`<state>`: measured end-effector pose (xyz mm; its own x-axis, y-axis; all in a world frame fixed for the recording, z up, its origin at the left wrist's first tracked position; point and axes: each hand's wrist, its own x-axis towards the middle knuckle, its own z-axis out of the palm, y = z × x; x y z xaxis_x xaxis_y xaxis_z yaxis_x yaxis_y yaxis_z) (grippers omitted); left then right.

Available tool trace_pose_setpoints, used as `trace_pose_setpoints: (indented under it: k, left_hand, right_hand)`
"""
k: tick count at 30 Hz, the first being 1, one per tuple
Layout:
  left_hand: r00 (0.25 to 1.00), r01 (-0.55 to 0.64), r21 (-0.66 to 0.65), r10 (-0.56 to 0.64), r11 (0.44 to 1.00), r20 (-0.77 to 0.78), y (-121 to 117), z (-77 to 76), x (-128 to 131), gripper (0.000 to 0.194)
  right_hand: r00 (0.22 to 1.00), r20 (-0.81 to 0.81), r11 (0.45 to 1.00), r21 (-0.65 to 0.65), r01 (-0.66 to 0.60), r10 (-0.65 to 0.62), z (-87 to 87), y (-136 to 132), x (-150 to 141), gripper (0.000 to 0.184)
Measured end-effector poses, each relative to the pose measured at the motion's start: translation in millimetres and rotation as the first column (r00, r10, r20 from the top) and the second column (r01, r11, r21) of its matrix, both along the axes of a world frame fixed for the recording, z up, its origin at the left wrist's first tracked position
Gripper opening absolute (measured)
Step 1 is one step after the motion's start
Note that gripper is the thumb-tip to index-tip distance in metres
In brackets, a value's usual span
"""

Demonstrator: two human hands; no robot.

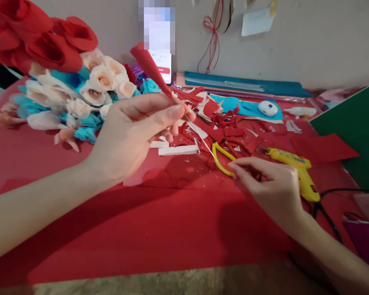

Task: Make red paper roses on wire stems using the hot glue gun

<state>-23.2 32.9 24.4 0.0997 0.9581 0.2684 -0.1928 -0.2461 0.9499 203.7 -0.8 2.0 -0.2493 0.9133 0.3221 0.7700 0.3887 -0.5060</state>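
Note:
My left hand (135, 131) is closed, pinching the base of a narrow red rolled paper or felt cone (150, 67), which tilts up to the left. From those fingertips a thin pale stem (203, 140), wire or strand, slants down to the right. Its lower end runs to my right hand (267, 184), whose thumb and fingers are pinched together. Behind the stem lies a tool with yellow loop handles (218, 162), partly hidden by my right hand. A yellow glue gun (298, 168) rests just beyond the right hand.
Handmade red flowers (53, 51) and cream flowers (103, 78) crowd the left side. Red and white scraps (209, 110) cover the middle back. A phone (164, 65) leans on the wall, near blue sheets (246, 82). A green board (353, 127) stands right; a black cord (332, 221) trails below.

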Motion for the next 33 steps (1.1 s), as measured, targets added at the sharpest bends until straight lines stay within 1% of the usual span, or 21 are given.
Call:
trace_pose_setpoints:
  k: [2,3,4,5,7,8,9,10,11,12,13,14,16,18,20,22,23,26,29,31,33]
  left_hand:
    - [1.0,0.008,-0.01,-0.008,1.0,-0.012,-3.2,-1.9,1.7,0.01]
    - [0.999,0.022,-0.026,-0.022,0.999,-0.023,-5.1,-3.3,2.9,0.009]
    - [0.999,0.033,-0.041,-0.034,0.999,-0.033,-7.0,-4.9,4.2,0.008]
    - [0.998,0.046,-0.055,-0.048,0.997,-0.042,-8.8,-6.6,5.6,0.007]
    - [0.997,0.06,-0.078,-0.064,0.995,-0.053,-12.2,-10.0,8.7,0.007]
    - [0.997,0.053,-0.084,-0.058,0.995,-0.056,-13.8,-11.6,10.4,0.007]
    - [0.997,0.04,-0.092,-0.047,0.995,-0.066,-15.4,-13.0,12.0,0.008]
    - [0.996,0.029,-0.096,-0.037,0.995,-0.081,-16.9,-14.2,13.7,0.008]
    - [0.994,0.029,-0.105,-0.04,0.994,-0.104,-18.4,-15.2,15.2,0.008]
    - [0.99,0.033,-0.114,-0.048,0.993,-0.13,-19.7,-15.8,16.5,0.007]
    - [0.985,0.043,-0.119,-0.062,0.992,-0.158,-21.0,-16.1,17.6,0.006]
    - [0.979,0.054,-0.126,-0.077,0.991,-0.189,-22.2,-16.0,18.4,0.005]
    - [0.964,0.071,-0.141,-0.105,0.987,-0.246,-24.3,-15.2,19.5,0.003]
    - [0.951,0.089,-0.156,-0.13,0.984,-0.282,-26.1,-13.8,20.0,0.003]
    - [0.943,0.104,-0.173,-0.153,0.979,-0.296,-27.5,-12.7,20.1,0.003]
    - [0.937,0.112,-0.182,-0.165,0.977,-0.307,-28.6,-12.5,20.0,0.005]
    - [0.934,0.118,-0.186,-0.173,0.975,-0.314,-29.2,-12.7,19.9,0.005]
    - [0.928,0.143,-0.2,-0.202,0.969,-0.313,-30.8,-13.9,20.5,0.006]
    - [0.906,0.165,-0.202,-0.229,0.965,-0.356,-30.4,-14.9,21.3,0.01]
    - [0.853,0.179,-0.149,-0.229,0.973,-0.469,-26.7,-15.7,20.0,0.011]
    - [0.754,0.243,-0.049,-0.221,0.969,-0.619,-19.4,-17.1,16.1,0.01]
  right_hand:
    - [0.998,0.015,0.997,0.028,0.066,-0.066,-1.6,2.8,4.2,0.029]
    - [0.996,0.003,0.995,0.028,0.091,-0.091,-1.9,4.0,5.9,0.026]
    - [0.995,-0.018,0.995,0.015,0.103,-0.103,-1.9,5.1,7.0,0.015]
    - [0.994,-0.049,0.995,-0.009,0.097,-0.098,-1.5,6.1,7.6,0.011]
    - [0.992,-0.106,0.997,-0.046,0.064,-0.068,0.4,7.0,6.6,0.046]
    - [0.992,-0.115,0.997,-0.055,0.05,-0.056,2.0,6.9,5.3,0.05]
    - [0.992,-0.118,0.997,-0.058,0.044,-0.05,4.0,6.3,3.7,0.043]
    - [0.989,-0.133,0.996,-0.069,0.048,-0.057,6.1,5.2,1.9,0.03]
    - [0.983,-0.168,0.992,-0.113,0.051,-0.069,8.3,3.9,0.3,0.017]
    - [0.971,-0.224,0.981,-0.191,0.035,-0.078,10.2,2.3,-1.1,0.01]
    - [0.949,-0.305,0.956,-0.292,-0.009,-0.084,11.7,0.7,-2.0,0.012]
    - [0.911,-0.4,0.915,-0.396,-0.077,-0.096,12.8,-0.9,-2.5,0.014]
    - [0.809,-0.573,0.81,-0.532,-0.245,-0.132,13.8,-3.6,-2.4,0.015]
    - [0.729,-0.668,0.746,-0.561,-0.359,-0.152,14.0,-5.7,-1.7,0.013]
    - [0.694,-0.702,0.713,-0.568,-0.412,-0.158,14.3,-7.4,-1.5,0.013]
    - [0.704,-0.698,0.704,-0.565,-0.43,-0.131,14.9,-9.1,-2.7,0.014]
    - [0.725,-0.681,0.709,-0.561,-0.427,-0.103,15.1,-10.1,-3.9,0.014]
    - [0.826,-0.563,0.737,-0.546,-0.398,0.03,14.8,-13.4,-9.5,0.014]
    - [0.861,-0.486,0.735,-0.527,-0.426,0.15,12.2,-15.7,-15.2,0.013]
    - [0.849,-0.509,0.74,-0.515,-0.432,0.142,9.5,-15.6,-17.1,0.021]
    - [0.828,-0.559,0.758,-0.519,-0.395,0.049,6.4,-14.6,-17.3,0.02]
